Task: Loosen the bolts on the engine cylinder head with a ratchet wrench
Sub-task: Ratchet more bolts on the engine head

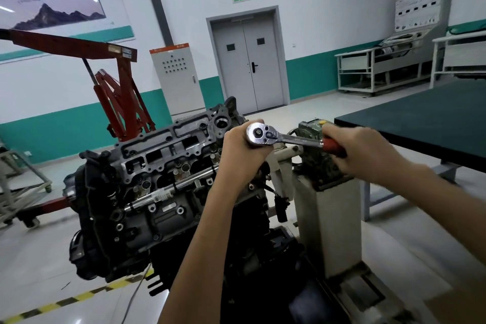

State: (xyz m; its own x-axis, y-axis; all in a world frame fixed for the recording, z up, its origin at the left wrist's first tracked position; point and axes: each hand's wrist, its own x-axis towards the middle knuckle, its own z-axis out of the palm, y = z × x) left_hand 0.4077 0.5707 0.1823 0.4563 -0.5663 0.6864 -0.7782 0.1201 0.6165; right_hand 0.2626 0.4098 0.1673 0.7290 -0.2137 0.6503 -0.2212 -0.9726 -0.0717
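Hands meet high over the engine. The left hand [243, 148] is curled round the shiny round head of the silver ratchet wrench with a red handle [286, 139]. The right hand [365, 151] grips the red end of the handle, fingers wrapped tight. So the 2 hands both hold the 1 tool, and neither is spread wide.

The wrench lies almost flat, head to the left and handle to the right. It sits above the right end of the grey metal engine cylinder head [168, 150]. What is under the wrench head is hidden by the left hand, so I cannot tell if it sits on a bolt.

The cylinder head is on top of the dark engine, tipped a little, with its open holes facing up. The engine hangs on a pale grey engine stand [334, 218], just below the right hand.

To the right is a dark green tabletop [426, 123]. Behind the engine on the left stands a red metal engine crane [118, 95]. Far back are a grey double door [247, 68] and a pale grey metal cabinet [178, 81]. Down on the shiny floor [36, 260] runs a yellow and black striped line [65, 300].
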